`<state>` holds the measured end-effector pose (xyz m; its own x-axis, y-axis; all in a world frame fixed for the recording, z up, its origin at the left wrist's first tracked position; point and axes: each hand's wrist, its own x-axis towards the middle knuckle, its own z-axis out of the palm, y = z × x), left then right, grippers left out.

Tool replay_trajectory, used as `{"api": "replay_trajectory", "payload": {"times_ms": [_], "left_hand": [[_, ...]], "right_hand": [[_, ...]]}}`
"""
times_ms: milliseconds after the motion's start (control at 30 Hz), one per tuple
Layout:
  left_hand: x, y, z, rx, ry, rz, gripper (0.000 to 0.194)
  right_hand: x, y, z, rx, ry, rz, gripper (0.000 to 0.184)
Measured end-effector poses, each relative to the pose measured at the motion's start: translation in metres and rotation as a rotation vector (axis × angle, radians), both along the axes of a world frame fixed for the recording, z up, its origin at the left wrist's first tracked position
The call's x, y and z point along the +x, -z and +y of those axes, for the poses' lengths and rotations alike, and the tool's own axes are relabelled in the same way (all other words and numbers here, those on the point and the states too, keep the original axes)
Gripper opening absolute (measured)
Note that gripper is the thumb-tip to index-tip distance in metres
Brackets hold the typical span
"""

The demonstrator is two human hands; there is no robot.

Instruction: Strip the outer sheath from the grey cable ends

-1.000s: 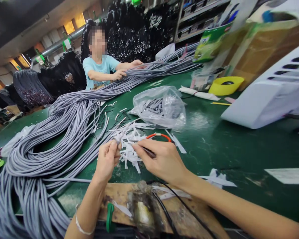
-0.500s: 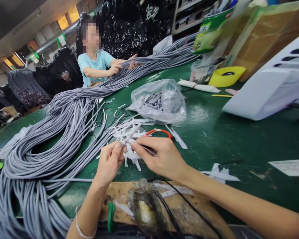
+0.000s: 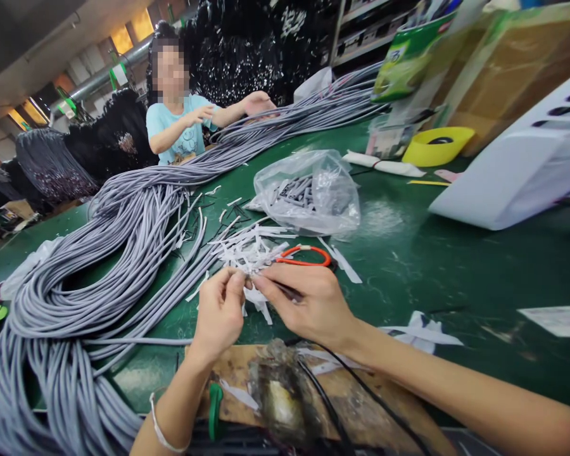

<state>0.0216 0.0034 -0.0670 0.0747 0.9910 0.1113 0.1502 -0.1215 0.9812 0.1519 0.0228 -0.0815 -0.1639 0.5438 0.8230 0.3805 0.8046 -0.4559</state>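
Note:
My left hand (image 3: 223, 310) is closed in a pinch on a grey cable (image 3: 161, 342), which runs in from the left behind my wrist; its tip is mostly hidden by the fingers. My right hand (image 3: 311, 301) is closed around a slim dark tool (image 3: 291, 292), most of it covered by the palm and fingers. The fingertips of both hands almost meet. Just beyond them lies a heap of white paper strips (image 3: 251, 250). A red-orange loop (image 3: 308, 255), perhaps a scissor handle, sits behind my right hand.
A big bundle of grey cables (image 3: 76, 278) covers the left side. A plastic bag of grey pieces (image 3: 308, 193) stands farther back. Below my hands are a stained board (image 3: 237, 367) and black cords (image 3: 323, 405). A co-worker (image 3: 180, 126) sits across the green table (image 3: 432, 272).
My hands have shifted slightly right and remain pinched together. The co-worker has let go of the cable bundle with at least one hand and raised both hands above it.

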Motion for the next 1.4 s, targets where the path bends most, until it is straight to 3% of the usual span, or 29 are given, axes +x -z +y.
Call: {"api": "replay_trajectory", "payload": {"times_ms": [67,133,300,400,567,700,867,1000,1200,1400], "left_hand": [[0.000,0.001,-0.001,0.005,-0.038,-0.012,0.040],[0.000,-0.001,-0.001,0.013,-0.048,-0.038,0.039],[-0.001,-0.008,-0.001,0.031,-0.048,-0.083,0.031],[0.001,-0.010,-0.002,0.081,-0.108,-0.043,0.027],[0.006,-0.006,-0.005,0.133,-0.198,-0.080,0.025],[0.005,-0.005,-0.006,0.132,-0.220,-0.142,0.027],[0.002,-0.010,-0.004,0.157,-0.256,-0.111,0.024],[0.003,-0.011,-0.005,0.248,-0.297,-0.037,0.020],[0.005,-0.009,-0.006,0.251,-0.283,0.006,0.018],[0.006,-0.008,-0.007,0.248,-0.263,0.085,0.017]], "right_hand": [[-0.002,0.002,-0.001,0.139,0.066,-0.009,0.022],[-0.004,0.001,-0.001,0.153,0.071,-0.009,0.021],[-0.002,-0.008,0.000,-0.154,-0.059,0.029,0.032],[-0.002,-0.008,-0.002,-0.199,-0.070,0.069,0.030],[-0.011,-0.004,-0.011,0.063,0.111,0.060,0.023],[-0.013,-0.004,-0.011,0.222,0.118,0.022,0.018],[-0.004,-0.007,-0.002,-0.003,0.013,-0.056,0.030],[0.002,-0.010,-0.001,0.040,0.094,-0.033,0.026],[0.003,-0.012,-0.002,0.090,0.053,-0.051,0.026],[0.004,-0.014,-0.003,-0.022,0.012,-0.035,0.032]]}}
